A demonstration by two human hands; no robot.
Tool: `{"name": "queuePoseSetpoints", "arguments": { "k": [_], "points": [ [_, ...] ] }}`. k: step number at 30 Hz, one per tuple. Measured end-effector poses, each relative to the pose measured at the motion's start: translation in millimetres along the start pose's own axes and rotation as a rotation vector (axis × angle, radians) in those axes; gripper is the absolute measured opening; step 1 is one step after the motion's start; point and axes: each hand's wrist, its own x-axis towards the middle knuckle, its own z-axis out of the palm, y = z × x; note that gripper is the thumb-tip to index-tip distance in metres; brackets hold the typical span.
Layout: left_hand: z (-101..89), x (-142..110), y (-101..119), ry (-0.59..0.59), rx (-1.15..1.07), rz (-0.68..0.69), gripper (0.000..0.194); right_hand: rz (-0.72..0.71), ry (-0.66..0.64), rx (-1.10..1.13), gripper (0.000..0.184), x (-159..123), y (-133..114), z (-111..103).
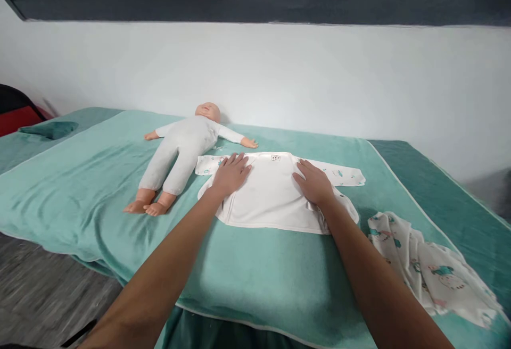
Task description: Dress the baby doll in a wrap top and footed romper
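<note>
A white baby shirt with printed long sleeves lies spread on a green blanket, its neckline toward the wall. My left hand rests flat on the shirt's left shoulder, fingers stretched out. On the opposite shoulder lies my right hand, also open, palm down on the cloth. Neither hand grips anything. A baby doll in a white body suit is on its back just left of the shirt, one arm reaching toward the left sleeve.
At the lower right lies a crumpled white printed cloth, beside my right forearm. A white wall runs along the bed's far side, beneath a dark window frame. A red and black object sits at the far left.
</note>
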Motion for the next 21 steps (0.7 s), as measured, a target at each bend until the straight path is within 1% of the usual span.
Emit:
{"name": "queuePoseSetpoints", "arguments": {
  "k": [4, 10, 17, 21],
  "points": [
    [0.6, -4.7, 3.8, -0.035, 0.085, 0.075, 0.057, -0.018, -0.014, -0.028, 0.056, -0.4, -0.8, 2.0],
    [-0.6, -21.2, 8.8, -0.021, 0.101, 0.036, 0.058, 0.005, -0.017, -0.054, 0.057, -10.0, -5.1, 1.8],
    [-2.9, -53.1, 13.6, -0.010, 0.103, -0.001, 0.059, 0.054, -0.025, -0.054, 0.061, -29.9, -12.4, -1.9],
    [-7.4, -78.4, 22.8, -0.004, 0.097, -0.014, 0.058, 0.070, -0.023, -0.082, 0.061, -52.8, -23.5, -7.6]
  ]
}}
